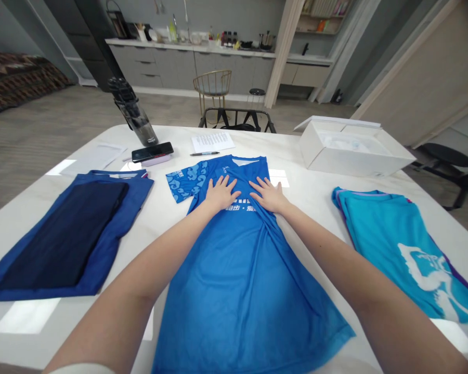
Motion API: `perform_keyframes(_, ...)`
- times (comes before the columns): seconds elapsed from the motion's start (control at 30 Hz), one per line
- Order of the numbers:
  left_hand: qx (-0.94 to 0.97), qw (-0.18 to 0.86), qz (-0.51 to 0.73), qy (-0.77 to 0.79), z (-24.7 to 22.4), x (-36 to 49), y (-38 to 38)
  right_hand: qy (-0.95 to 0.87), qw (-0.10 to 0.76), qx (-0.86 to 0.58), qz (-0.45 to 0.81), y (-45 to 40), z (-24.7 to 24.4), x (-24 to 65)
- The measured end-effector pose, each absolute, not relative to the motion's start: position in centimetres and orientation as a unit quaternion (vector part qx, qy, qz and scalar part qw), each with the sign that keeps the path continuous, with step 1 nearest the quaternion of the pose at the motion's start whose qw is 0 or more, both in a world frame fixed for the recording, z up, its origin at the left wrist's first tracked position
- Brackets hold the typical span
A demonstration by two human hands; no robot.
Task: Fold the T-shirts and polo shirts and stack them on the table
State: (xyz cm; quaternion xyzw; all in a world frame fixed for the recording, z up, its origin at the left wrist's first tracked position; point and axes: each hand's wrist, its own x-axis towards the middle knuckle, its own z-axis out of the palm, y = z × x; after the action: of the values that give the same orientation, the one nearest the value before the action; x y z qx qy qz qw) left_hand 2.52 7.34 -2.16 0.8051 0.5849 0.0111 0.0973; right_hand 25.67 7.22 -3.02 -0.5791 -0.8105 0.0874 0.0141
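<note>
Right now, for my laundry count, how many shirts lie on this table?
3: a dark blue shirt at left, a blue jersey under both hands mid-table, a teal shirt at right. The box may hide more.

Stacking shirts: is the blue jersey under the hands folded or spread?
Spread: the blue jersey lies flat under the left hand and right hand, one sleeve out.

White Chinese chars [239, 208] across chest of blue jersey [237, 291], dot mid-line, last one looks like 爱, rest partly hidden, can't read for sure. Printed sheet [212, 142] and bottle label [151, 139]: too small to read.
</note>
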Motion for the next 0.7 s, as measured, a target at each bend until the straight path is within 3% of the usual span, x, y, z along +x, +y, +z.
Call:
perform_keyframes(0.2, 0.779, 0.089, -0.02, 0.62, -1.5, 1.4, 4.9, -0.754, -0.006, -0.65, 0.093, 2.3, -2.8, 27.1)
perform_keyframes(0.43, 0.864, -0.018, 0.114, 0.49, -0.5, 2.6, -0.1, -0.778, 0.122, -0.613, 0.064, -4.2, -0.6, 27.5)
perform_keyframes(0.7, 0.936, 0.03, 0.091, 0.339, -0.3, 8.4, -3.7, -0.767, 0.076, -0.629, 0.105, -11.8, 0.3, 28.5)
